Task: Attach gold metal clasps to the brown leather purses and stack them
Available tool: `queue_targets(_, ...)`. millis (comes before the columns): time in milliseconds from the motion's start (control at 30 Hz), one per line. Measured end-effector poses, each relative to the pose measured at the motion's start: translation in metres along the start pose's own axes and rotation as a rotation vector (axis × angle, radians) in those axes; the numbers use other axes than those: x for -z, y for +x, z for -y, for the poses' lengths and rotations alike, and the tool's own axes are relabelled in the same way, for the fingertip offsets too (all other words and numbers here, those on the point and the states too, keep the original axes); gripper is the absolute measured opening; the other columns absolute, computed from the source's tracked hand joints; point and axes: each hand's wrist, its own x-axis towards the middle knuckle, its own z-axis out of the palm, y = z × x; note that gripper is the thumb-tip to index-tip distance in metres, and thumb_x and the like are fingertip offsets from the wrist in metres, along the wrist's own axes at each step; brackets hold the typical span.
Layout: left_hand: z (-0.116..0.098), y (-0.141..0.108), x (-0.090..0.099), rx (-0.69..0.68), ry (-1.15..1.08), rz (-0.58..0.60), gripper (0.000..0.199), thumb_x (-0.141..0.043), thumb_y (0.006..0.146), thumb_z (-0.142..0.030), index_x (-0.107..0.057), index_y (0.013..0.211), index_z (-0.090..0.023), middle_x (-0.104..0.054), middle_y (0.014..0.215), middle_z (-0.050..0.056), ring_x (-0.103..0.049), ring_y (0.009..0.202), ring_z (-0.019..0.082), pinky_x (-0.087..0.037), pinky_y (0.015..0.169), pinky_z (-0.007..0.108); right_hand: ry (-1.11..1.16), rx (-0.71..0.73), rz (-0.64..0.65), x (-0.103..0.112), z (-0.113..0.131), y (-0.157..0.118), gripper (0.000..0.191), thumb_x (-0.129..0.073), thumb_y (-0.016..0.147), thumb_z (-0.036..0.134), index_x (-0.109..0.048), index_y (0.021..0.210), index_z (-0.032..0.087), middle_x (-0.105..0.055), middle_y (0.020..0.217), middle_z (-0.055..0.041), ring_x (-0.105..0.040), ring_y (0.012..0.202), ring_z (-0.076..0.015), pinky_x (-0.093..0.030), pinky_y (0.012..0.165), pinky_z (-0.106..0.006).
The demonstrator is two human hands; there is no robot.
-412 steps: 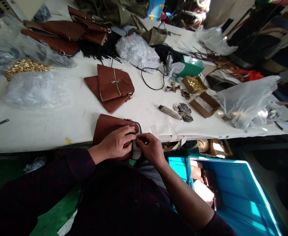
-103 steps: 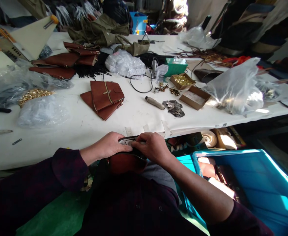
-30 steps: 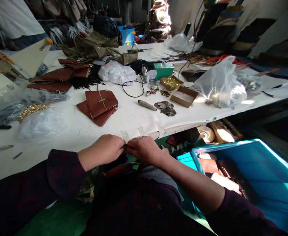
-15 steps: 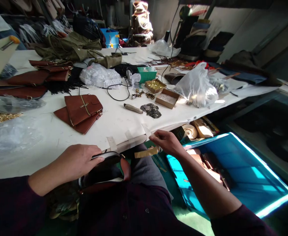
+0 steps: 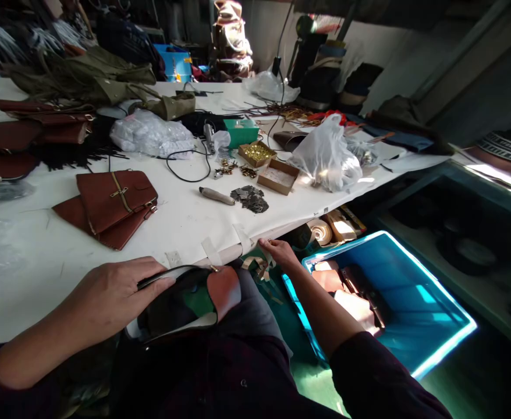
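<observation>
My left hand point(image 5: 120, 288) pinches the dark upper edge of an open bag piece with a brown leather side point(image 5: 224, 293), held over my lap at the table's front edge. My right hand point(image 5: 277, 250) is closed at the table edge, fingertips pressed together; whatever lies between them is too small to name. Pale tape strips point(image 5: 212, 251) hang over the edge to its left. Brown leather pieces with a zipper point(image 5: 118, 198) lie on the white table point(image 5: 181, 215). A wrapped tool point(image 5: 217, 196) rests beside a pile of dark metal plates point(image 5: 250, 198).
A blue crate point(image 5: 430, 302) with brown leather items stands at right below the table. Small boxes point(image 5: 279, 176) and a plastic bag point(image 5: 327, 156) sit at the table's middle. Olive bags point(image 5: 93, 73) lie at the back left. A black cable point(image 5: 185, 177) loops on the table.
The view has swung right. A tan strip that hung below my right hand no longer shows there. My left hand still grips the bag piece, whose brown side has tilted up.
</observation>
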Motion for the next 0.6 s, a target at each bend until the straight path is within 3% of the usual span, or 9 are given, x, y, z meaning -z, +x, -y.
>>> queue_targets(100,-0.005,0.012,-0.002,0.038,-0.128,0.017,0.052,-0.052,0.097,-0.067,-0.062,0.073,-0.022,-0.061,0.07,-0.001,-0.058,0.069,0.018,-0.04,0.063,0.026,-0.003,-0.042,0.016,0.002,-0.008,0.002,0.074,-0.066,0.073,0.087,-0.075,0.08,0.014,-0.063,0.065,-0.0021,-0.052,0.063,-0.0162,-0.04,0.06,-0.029)
queue_targets(233,0.0,0.028,-0.009,0.129,-0.452,0.142,0.058,-0.059,0.089,-0.076,-0.067,0.077,-0.02,-0.06,0.068,-0.001,-0.054,0.065,0.017,-0.037,0.056,0.024,-0.049,-0.061,-0.055,0.008,-0.011,-0.002,0.071,-0.067,0.076,0.083,-0.079,0.088,0.014,-0.073,0.082,-0.0086,-0.064,0.082,-0.0246,-0.046,0.072,-0.032)
queue_targets(367,0.006,0.033,-0.012,0.217,-0.743,0.2,0.06,-0.07,0.082,-0.077,-0.073,0.09,-0.018,-0.068,0.074,0.0,-0.058,0.064,0.018,-0.041,0.056,0.024,0.027,-0.007,-0.329,0.013,-0.002,-0.023,0.079,-0.062,0.083,0.079,-0.075,0.12,0.011,-0.076,0.114,-0.0175,-0.069,0.101,-0.0311,-0.052,0.086,-0.038)
queue_targets(433,0.006,0.034,-0.011,0.217,-0.808,0.221,0.059,-0.075,0.079,-0.075,-0.075,0.094,-0.017,-0.071,0.078,0.001,-0.06,0.066,0.018,-0.044,0.057,0.025,0.126,0.103,-0.387,0.011,0.009,-0.043,0.081,-0.064,0.085,0.076,-0.067,0.135,0.011,-0.072,0.129,-0.0197,-0.069,0.111,-0.0321,-0.053,0.093,-0.04)
queue_targets(467,0.005,0.035,-0.01,0.198,-0.816,0.236,0.059,-0.076,0.078,-0.074,-0.075,0.094,-0.017,-0.072,0.081,0.002,-0.061,0.068,0.018,-0.045,0.059,0.025,0.155,0.184,-0.322,0.009,0.018,-0.054,0.082,-0.067,0.085,0.074,-0.064,0.14,0.013,-0.069,0.137,-0.0195,-0.067,0.117,-0.0326,-0.053,0.098,-0.041)
queue_targets(533,0.0,0.039,-0.006,0.141,-0.808,0.276,0.059,-0.076,0.079,-0.073,-0.076,0.097,-0.017,-0.075,0.086,0.003,-0.064,0.073,0.02,-0.049,0.063,0.026,0.145,0.355,-0.028,0.002,0.038,-0.075,0.082,-0.074,0.083,0.071,-0.062,0.145,0.019,-0.064,0.147,-0.0159,-0.062,0.129,-0.0331,-0.05,0.106,-0.043)
queue_targets(600,-0.007,0.045,-0.001,0.075,-0.793,0.32,0.061,-0.073,0.083,-0.074,-0.077,0.104,-0.017,-0.076,0.092,0.004,-0.067,0.078,0.021,-0.051,0.067,0.027,0.108,0.467,0.26,-0.005,0.06,-0.091,0.079,-0.081,0.078,0.069,-0.066,0.141,0.023,-0.067,0.141,-0.0109,-0.062,0.128,-0.0324,-0.049,0.107,-0.042)
